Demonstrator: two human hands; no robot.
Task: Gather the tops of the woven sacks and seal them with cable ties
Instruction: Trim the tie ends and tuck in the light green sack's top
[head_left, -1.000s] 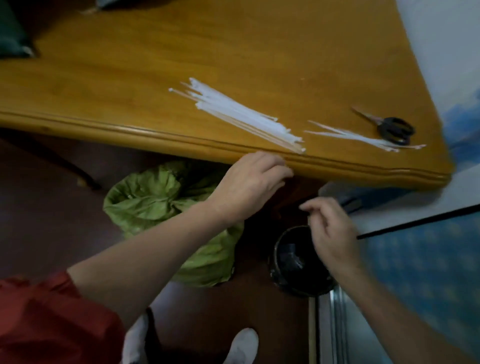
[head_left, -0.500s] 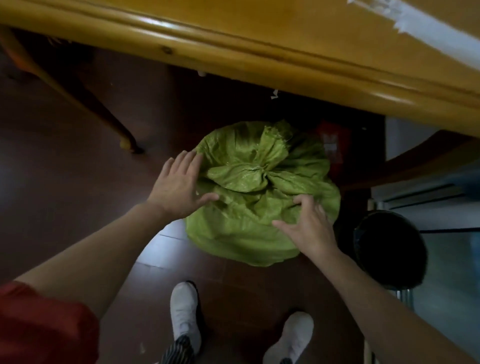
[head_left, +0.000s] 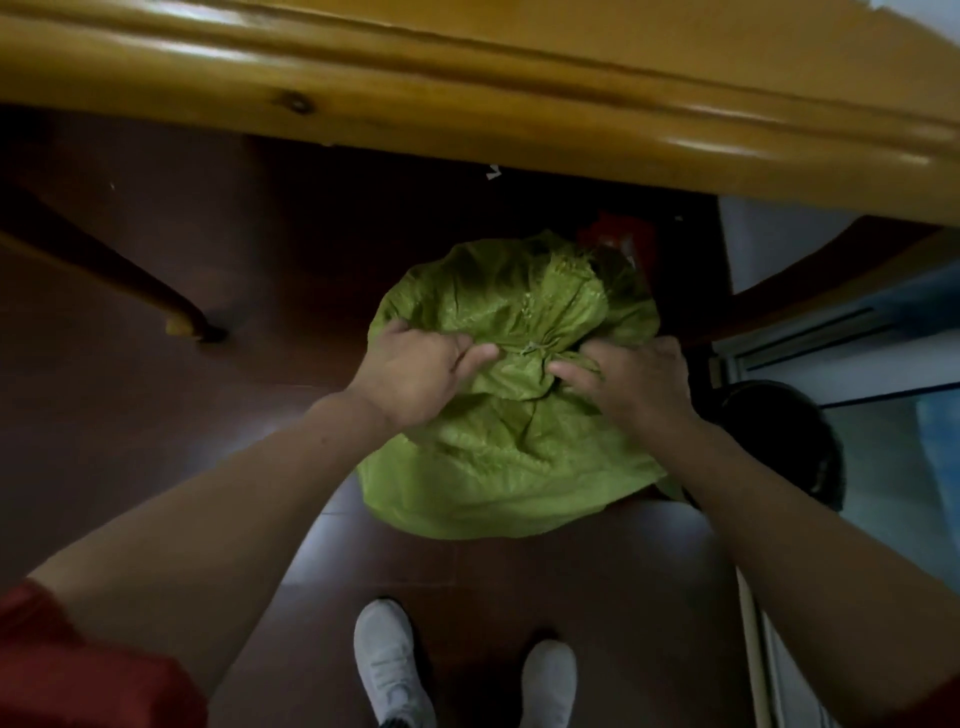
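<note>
A green woven sack (head_left: 498, 467) stands on the dark floor under the front edge of the wooden table. Its top is bunched into a gathered neck (head_left: 540, 349) with a thin tie around it. My left hand (head_left: 415, 371) grips the sack fabric just left of the neck, fingers curled into the folds. My right hand (head_left: 631, 376) grips the fabric just right of the neck, its fingers curled around a fold. Part of the sack's top is hidden under both hands.
The wooden table edge (head_left: 519, 104) spans the top of the view, with a table leg (head_left: 130, 280) at the left. A black bin (head_left: 789, 441) stands right of the sack. A red object (head_left: 613, 239) lies behind it. My white shoes (head_left: 389, 665) are below.
The view dropped from the tabletop with cable ties and scissors to the sack on the floor. Both hands went down to the sack, first resting flat on it, and now grip its top.
</note>
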